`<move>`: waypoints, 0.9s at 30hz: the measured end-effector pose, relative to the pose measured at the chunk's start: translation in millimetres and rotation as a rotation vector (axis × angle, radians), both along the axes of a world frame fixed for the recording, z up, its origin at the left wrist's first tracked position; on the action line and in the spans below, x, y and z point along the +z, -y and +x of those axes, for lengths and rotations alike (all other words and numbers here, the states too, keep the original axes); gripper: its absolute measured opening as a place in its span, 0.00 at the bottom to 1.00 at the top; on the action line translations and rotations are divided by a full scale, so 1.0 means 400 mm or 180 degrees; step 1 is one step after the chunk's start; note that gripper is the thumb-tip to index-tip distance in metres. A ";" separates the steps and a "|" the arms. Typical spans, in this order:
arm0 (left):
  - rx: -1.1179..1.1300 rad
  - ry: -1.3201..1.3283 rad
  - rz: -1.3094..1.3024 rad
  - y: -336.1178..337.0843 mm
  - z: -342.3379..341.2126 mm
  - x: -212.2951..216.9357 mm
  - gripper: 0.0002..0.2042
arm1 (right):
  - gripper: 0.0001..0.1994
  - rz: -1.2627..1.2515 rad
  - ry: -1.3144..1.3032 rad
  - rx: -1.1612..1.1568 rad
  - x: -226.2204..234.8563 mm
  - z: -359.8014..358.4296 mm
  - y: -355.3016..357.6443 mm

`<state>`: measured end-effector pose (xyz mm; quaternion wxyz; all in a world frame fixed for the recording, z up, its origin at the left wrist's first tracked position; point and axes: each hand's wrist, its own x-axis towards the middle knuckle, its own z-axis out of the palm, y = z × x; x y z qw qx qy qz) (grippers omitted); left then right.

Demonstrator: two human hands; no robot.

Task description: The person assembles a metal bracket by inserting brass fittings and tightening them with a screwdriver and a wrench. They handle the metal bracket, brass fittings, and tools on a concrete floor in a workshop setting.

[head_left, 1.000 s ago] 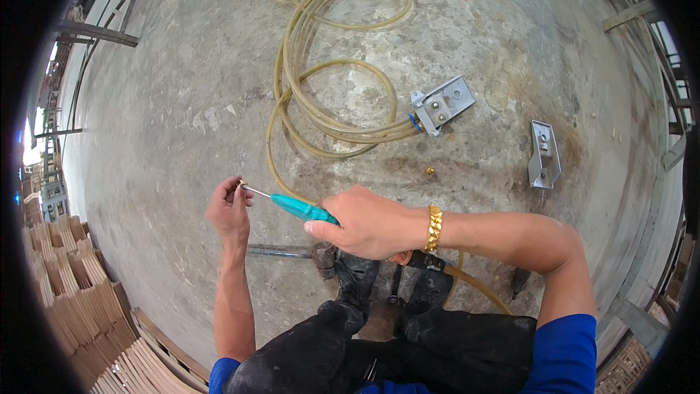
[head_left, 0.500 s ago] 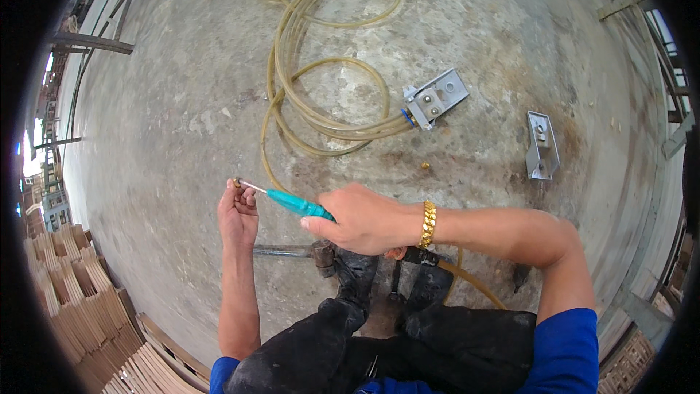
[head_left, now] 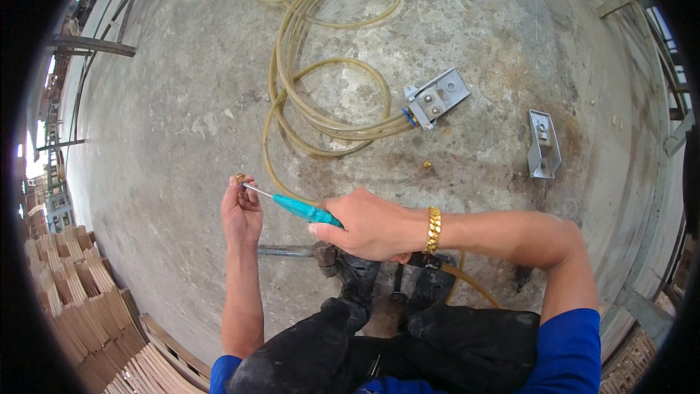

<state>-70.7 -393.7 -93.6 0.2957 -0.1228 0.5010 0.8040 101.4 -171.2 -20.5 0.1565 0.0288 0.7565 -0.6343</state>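
My left hand (head_left: 243,213) is raised at the left, with its thumb and fingertips pinching a small brass fitting (head_left: 240,177). In my right hand (head_left: 375,226) is a screwdriver (head_left: 300,209) with a teal handle. Its thin shaft points left, and the tip meets the brass fitting at my left fingertips; whether it sits inside the fitting is too small to tell. Farther off on the floor lies a grey metal bracket with a bolted block (head_left: 437,97), joined to yellowish hoses (head_left: 343,131). A second grey metal housing (head_left: 543,144) lies to the right.
A small brass piece (head_left: 426,165) lies on the concrete floor beyond my right hand. A hammer (head_left: 326,257) rests by my left foot. A dark tool with a hose (head_left: 423,260) is partly hidden under my right wrist. Stacked wooden pieces (head_left: 80,284) stand at the left.
Both hands, with the screwdriver and fitting, have shifted slightly right and the fitting seems turned a little. The things on the floor have not moved noticeably.
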 end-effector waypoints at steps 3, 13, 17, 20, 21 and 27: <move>-0.0027 -0.0001 -0.0004 0.004 0.000 -0.002 0.09 | 0.23 0.0073 0.0078 -0.0191 -0.011 -0.005 0.002; -0.0147 -0.0123 0.0067 0.007 0.003 -0.010 0.08 | 0.21 0.0005 0.0369 -0.0013 0.004 0.015 -0.010; -0.0334 -0.0328 -0.0161 0.000 0.012 -0.012 0.07 | 0.20 -0.0055 0.0523 -0.0010 0.009 0.017 -0.020; -0.0483 -0.0880 -0.0690 -0.007 0.009 -0.009 0.08 | 0.20 -0.0111 0.0411 0.0042 0.009 0.020 -0.017; -0.0536 -0.1217 -0.1026 -0.008 0.011 -0.008 0.09 | 0.20 -0.0145 0.0326 0.0058 0.007 0.022 -0.015; -0.1147 -0.2860 -0.2078 0.005 0.006 -0.004 0.09 | 0.19 -0.0076 0.0547 0.0127 0.018 0.033 -0.033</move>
